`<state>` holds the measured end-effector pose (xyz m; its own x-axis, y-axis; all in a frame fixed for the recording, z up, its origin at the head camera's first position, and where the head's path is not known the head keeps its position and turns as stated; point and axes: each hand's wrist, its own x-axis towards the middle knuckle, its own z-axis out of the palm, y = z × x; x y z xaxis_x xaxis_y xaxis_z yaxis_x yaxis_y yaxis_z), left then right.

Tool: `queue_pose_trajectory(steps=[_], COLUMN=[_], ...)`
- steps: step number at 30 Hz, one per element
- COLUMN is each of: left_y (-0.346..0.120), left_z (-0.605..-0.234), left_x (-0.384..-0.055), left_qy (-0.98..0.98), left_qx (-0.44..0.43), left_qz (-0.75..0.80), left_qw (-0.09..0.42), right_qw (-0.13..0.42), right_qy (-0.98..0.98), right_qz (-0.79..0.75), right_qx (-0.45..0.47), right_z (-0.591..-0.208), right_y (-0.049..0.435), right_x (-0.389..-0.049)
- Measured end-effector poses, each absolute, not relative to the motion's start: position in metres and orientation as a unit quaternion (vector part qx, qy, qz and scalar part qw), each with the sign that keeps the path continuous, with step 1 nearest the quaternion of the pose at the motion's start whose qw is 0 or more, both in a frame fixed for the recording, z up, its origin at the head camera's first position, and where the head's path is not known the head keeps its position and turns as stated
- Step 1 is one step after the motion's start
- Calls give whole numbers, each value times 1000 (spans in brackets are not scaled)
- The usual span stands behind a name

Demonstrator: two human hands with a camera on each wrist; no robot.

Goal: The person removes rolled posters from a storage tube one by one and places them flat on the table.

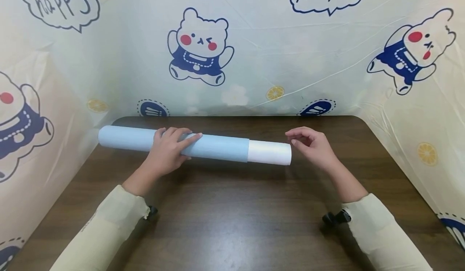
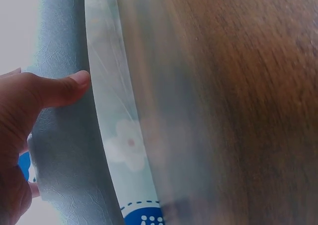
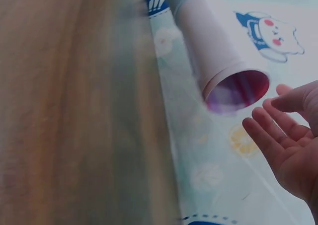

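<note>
A long light-blue tube (image 1: 221, 146) lies crosswise in front of me, its blue surface finely creased in the left wrist view. A narrower white section (image 1: 269, 152) sticks out of its right end. My left hand (image 1: 168, 148) grips the blue part near its middle, fingers over the top and thumb along the near side. Just off the white end is my right hand (image 1: 315, 146), its fingers loosely bent and holding nothing. In the right wrist view, the round end opening (image 3: 238, 91) faces that hand and shows reddish-purple inside.
A dark brown wooden table (image 1: 232, 218) spreads beneath both forearms. Behind it and at both sides hangs a pale printed cloth (image 1: 261, 61) with cartoon bears and lettering. Black straps (image 1: 336, 217) show at the cuffs of the light sleeves (image 1: 381, 226).
</note>
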<state>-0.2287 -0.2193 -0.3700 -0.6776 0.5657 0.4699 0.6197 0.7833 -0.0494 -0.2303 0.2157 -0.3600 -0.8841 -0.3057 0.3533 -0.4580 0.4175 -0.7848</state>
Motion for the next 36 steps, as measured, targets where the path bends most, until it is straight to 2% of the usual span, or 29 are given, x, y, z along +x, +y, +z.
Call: queue_pose_trajectory(steps=[5,10,15,20,36], left_y=[-218,-215,-210,-205,-202], left_z=[-371,-372,-373,-371,-369], left_x=[-229,-230,-228,-225,-222], left_qy=[-916,-922,-925,-922,-923], left_qx=[-324,-318,-317,-322,-323], left_qz=[-65,-59,-59,-58,-50], left_qw=[228,212,201,209,202], right_qw=[104,86,67,79,85], right_qy=[-854,-874,-908,-925,-933], right_qz=[416,322,218,138,99], right_qx=[295,353,351,344,334], right_z=[-348,-343,-344,-350,-345], right_y=[203,186,170,160,174], right_x=[-232,-233,-230,-230,-225])
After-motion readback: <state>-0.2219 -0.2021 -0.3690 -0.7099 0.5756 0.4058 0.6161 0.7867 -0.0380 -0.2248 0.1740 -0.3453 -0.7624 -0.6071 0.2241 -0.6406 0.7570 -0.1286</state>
